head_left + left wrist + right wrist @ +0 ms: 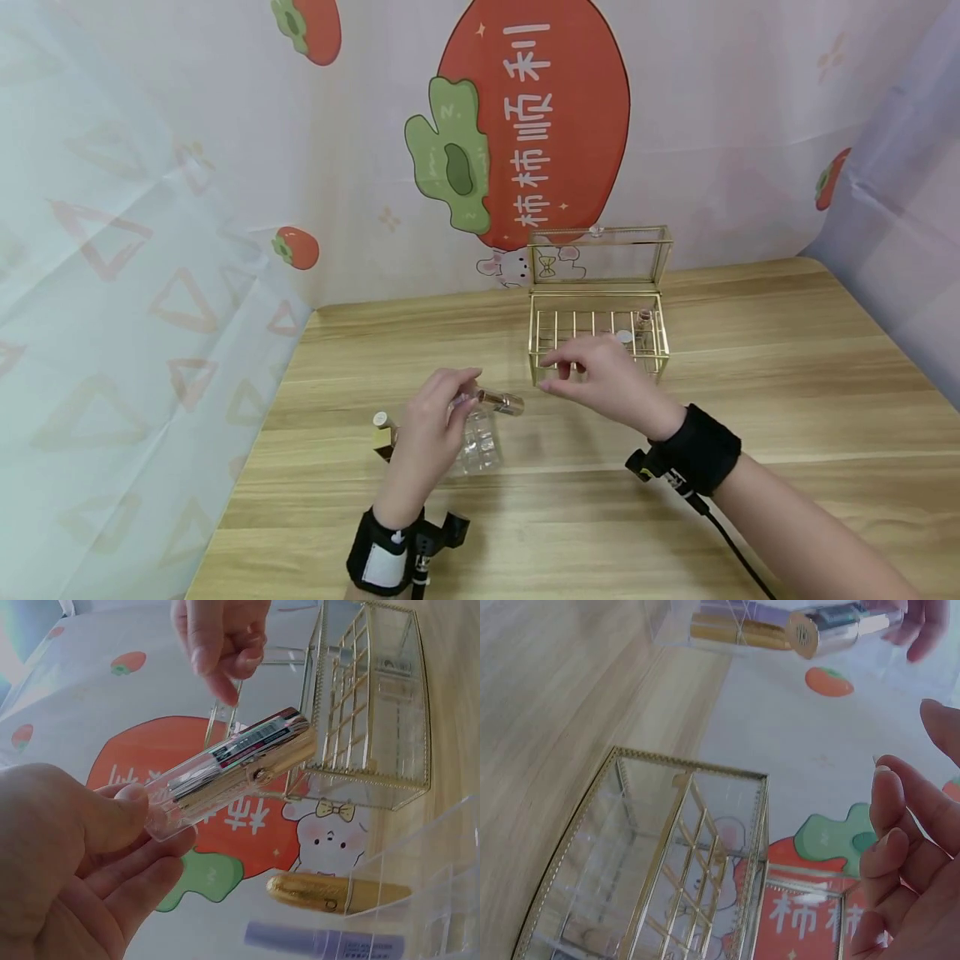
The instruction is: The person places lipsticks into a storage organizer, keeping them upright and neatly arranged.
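Observation:
My left hand (pixel 431 425) pinches a lipstick tube (pixel 247 765) by its clear end between thumb and fingers. Its gold end, with a barcode label, points toward my right hand (pixel 611 379). Held over the front of a gold-framed glass box (pixel 534 329), the right hand has loosely curled fingers and nothing between them. The box lid (pixel 600 258) is raised, and gold bars divide its top into slots. A small tube (pixel 643 321) stands in a slot at the right end.
Beneath the left hand lies a clear compartmented organizer (pixel 480 446). In the left wrist view it holds a gold tube (pixel 330 892) and a purple tube (pixel 322 941). A white-topped item (pixel 381 421) stands left of it. A printed cloth (pixel 375 150) hangs behind the wooden table (pixel 787 375).

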Tool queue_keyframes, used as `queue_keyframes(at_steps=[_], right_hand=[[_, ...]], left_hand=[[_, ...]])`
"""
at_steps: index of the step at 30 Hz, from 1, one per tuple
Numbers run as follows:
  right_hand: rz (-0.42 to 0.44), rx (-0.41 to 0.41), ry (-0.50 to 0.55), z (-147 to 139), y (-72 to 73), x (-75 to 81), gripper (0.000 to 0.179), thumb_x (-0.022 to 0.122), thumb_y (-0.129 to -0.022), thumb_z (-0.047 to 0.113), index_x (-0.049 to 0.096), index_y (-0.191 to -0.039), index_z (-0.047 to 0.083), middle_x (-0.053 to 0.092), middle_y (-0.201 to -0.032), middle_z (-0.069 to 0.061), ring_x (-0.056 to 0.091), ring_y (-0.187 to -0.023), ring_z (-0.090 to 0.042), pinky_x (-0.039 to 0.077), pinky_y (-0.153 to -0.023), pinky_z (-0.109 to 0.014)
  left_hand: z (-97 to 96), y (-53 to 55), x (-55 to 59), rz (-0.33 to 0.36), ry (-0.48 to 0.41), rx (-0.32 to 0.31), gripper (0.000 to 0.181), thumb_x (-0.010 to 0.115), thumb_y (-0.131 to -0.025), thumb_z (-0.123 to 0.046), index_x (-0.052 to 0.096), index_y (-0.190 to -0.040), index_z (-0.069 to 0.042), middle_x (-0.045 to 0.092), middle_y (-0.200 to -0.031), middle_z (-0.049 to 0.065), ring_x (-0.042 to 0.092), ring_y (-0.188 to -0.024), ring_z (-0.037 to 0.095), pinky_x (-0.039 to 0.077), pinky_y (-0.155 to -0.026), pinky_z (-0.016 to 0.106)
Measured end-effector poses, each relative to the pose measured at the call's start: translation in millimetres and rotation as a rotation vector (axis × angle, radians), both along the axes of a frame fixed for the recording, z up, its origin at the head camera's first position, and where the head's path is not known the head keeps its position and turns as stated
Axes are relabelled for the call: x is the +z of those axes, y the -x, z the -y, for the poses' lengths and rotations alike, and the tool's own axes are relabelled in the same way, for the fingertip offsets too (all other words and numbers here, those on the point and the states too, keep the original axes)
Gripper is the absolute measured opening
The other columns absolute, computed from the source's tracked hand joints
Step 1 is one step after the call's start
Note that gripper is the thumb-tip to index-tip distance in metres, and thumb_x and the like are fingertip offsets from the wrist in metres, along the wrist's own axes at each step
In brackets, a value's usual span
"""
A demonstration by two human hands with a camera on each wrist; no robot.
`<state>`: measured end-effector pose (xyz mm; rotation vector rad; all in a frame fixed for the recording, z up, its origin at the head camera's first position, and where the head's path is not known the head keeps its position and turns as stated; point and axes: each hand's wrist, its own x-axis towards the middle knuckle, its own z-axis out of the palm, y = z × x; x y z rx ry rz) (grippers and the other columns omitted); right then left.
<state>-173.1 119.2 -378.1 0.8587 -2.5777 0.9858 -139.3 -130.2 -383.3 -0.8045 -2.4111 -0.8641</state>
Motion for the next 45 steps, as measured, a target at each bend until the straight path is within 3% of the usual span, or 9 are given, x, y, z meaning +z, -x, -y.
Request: queue_keyframes(at_steps=[6, 14, 23, 34, 40, 45], right_hand=[[-0.028, 0.022, -0.057, 11.0, -7.1, 2.6, 0.028, 0.077, -0.076, 0.036, 0.075, -0.096, 0.016, 0.057, -0.069, 0.010, 0.049, -0.065, -0.009, 0.029, -0.072, -0.038], [-0.064, 0.044, -0.145, 23.7, -9.6, 0.3, 0.033, 0.076, -0.075, 0.042, 0.074, -0.098, 0.018, 0.061, -0.071, 0.006, 0.049, -0.070, -0.009, 0.034, -0.070, -0.035], [-0.132, 0.064, -0.104, 28.8, -10.7, -2.9, 0.016, 0.078, -0.075, 0.037, 0.073, -0.082, 0.024, 0.059, -0.071, 0.013, 0.050, -0.067, -0.003, 0.035, -0.071, -0.034], [-0.118, 0.090, -0.083, 22.8, -4.3, 0.9, 0.012, 0.078, -0.076, 0.024, 0.071, -0.081, 0.016, 0.056, -0.062, 0.007, 0.051, -0.059, -0.011, 0.037, -0.062, -0.030], [-0.101, 0.040, -0.018, 12.6, -1.2, 10.1, 0.011, 0.078, -0.076, 0.020, 0.072, -0.082, 0.013, 0.054, -0.061, 0.007, 0.049, -0.056, -0.010, 0.042, -0.048, -0.023], [-0.068, -0.043, 0.023, 1.1, 2.9, 14.3, 0.010, 0.077, -0.076, 0.017, 0.070, -0.081, 0.013, 0.057, -0.062, 0.007, 0.050, -0.058, -0.007, 0.045, -0.050, -0.024]], left_hand=[[-9.7, 0.4, -1.9, 0.021, -0.019, -0.021, 0.034, 0.070, -0.080, 0.007, 0.062, -0.113, 0.001, 0.064, -0.098, 0.009, 0.059, -0.088, 0.014, 0.059, -0.076, 0.030], [-22.7, -0.8, 0.7, 0.006, -0.007, -0.052, 0.029, 0.069, -0.081, 0.006, 0.063, -0.108, -0.001, 0.064, -0.100, 0.008, 0.058, -0.092, 0.013, 0.057, -0.077, 0.031], [-29.1, -1.1, 3.0, -0.037, -0.016, -0.094, 0.025, 0.067, -0.082, 0.007, 0.063, -0.105, -0.003, 0.064, -0.100, 0.009, 0.061, -0.089, 0.016, 0.058, -0.071, 0.033], [-25.3, -3.4, 10.1, 0.004, 0.083, -0.102, 0.032, 0.065, -0.087, 0.000, 0.063, -0.118, -0.006, 0.065, -0.113, 0.006, 0.056, -0.107, 0.012, 0.054, -0.088, 0.031], [-16.9, -2.3, 12.1, -0.019, 0.114, -0.062, 0.030, 0.064, -0.085, 0.004, 0.065, -0.113, -0.005, 0.067, -0.108, 0.006, 0.057, -0.101, 0.012, 0.056, -0.083, 0.029], [-5.2, -3.3, 10.4, -0.034, 0.129, -0.027, 0.027, 0.067, -0.083, 0.005, 0.067, -0.108, -0.005, 0.069, -0.102, 0.006, 0.059, -0.096, 0.014, 0.058, -0.077, 0.030]])
